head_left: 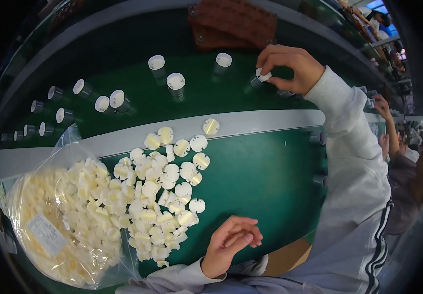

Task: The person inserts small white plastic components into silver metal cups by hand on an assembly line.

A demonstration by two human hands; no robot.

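Now | right hand (290,66) fingers clamped on white cap (263,75) | left hand (231,245) loosely curled, empty, beside cap pile (162,196)

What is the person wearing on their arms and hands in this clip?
Both hands are bare: no gloves, rings or watch show on the left hand or the right hand. Both arms are in long, light grey sleeves of a soft, sweatshirt-like fabric, ending in ribbed cuffs at the wrists. The right sleeve runs into a garment with dark stripes down its side. No cables or markings show.
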